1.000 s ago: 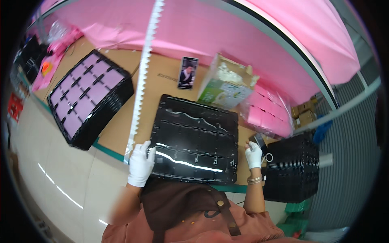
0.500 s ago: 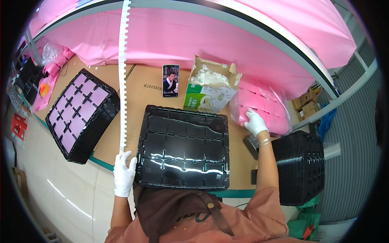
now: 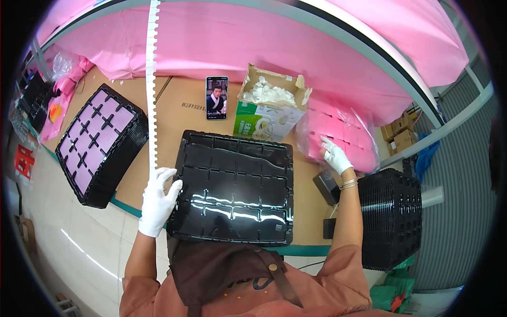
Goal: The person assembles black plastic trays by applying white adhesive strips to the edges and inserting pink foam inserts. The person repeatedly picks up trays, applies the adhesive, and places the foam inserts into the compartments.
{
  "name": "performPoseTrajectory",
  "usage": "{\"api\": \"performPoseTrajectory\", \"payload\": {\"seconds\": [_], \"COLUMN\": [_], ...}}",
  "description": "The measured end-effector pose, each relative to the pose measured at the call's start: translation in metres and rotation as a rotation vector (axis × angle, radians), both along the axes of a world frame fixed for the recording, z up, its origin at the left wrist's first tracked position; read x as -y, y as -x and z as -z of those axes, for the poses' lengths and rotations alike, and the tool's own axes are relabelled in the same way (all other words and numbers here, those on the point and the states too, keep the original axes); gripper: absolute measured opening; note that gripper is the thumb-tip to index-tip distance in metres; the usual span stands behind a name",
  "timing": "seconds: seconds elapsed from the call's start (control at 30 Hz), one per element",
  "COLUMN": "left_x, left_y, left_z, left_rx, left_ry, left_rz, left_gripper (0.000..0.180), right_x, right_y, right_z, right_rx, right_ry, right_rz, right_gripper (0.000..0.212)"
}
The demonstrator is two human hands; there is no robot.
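A long white strip with notches along one edge [image 3: 151, 95] runs from the top of the view down to my white-gloved left hand [image 3: 159, 203]. That hand is closed on its lower end, beside the left edge of a black plastic tray [image 3: 232, 185] in front of me. The tray is divided into shallow rectangular cells and shines under the light. My right hand [image 3: 336, 156], also gloved in white, has its fingers apart at the near edge of pink notched pieces [image 3: 343, 129] in a clear plastic bag.
At the left stands a stack of black trays [image 3: 119, 158], the top one filled with lilac panels and black crosspieces. More stacked trays [image 3: 391, 222] are at the right. A phone [image 3: 216, 98], an open carton of white scraps [image 3: 269, 119] and a dark box [image 3: 326, 187] stand on the table.
My left hand has moved slightly up and left with the strip. My right hand stays by the pink pieces, its fingers shifted a little. The whole view has shifted slightly.
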State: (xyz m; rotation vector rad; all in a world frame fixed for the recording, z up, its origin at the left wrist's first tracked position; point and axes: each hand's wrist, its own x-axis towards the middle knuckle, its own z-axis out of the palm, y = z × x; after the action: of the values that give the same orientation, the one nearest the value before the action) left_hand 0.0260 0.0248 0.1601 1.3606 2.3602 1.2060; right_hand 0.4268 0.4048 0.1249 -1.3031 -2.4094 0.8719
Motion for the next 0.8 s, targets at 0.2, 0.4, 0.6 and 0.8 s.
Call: {"api": "performPoseTrajectory", "payload": {"seconds": [0.2, 0.4, 0.6, 0.8], "left_x": [-0.008, 0.007, 0.013, 0.017], "left_y": [-0.008, -0.002, 0.0, 0.004], "left_z": [0.0, 0.006, 0.003, 0.01], "left_rx": [0.078, 0.086, 0.13, 0.131], "left_ry": [0.005, 0.033, 0.073, 0.072], "left_rz": [0.097, 0.044, -0.009, -0.027], "left_gripper": [0.03, 0.03, 0.03, 0.03], "right_x": [-0.025, -0.012, -0.006, -0.009], "right_y": [-0.021, -0.01, -0.008, -0.006], "right_z": [0.029, 0.001, -0.014, -0.008], "right_rx": [-0.039, -0.031, -0.122, -0.136], "right_ry": [-0.113, 0.034, 0.137, 0.098], "right_rz": [-0.096, -0.115, -0.076, -0.044], "right_gripper": [0.042, 0.046, 0.047, 0.043]}}
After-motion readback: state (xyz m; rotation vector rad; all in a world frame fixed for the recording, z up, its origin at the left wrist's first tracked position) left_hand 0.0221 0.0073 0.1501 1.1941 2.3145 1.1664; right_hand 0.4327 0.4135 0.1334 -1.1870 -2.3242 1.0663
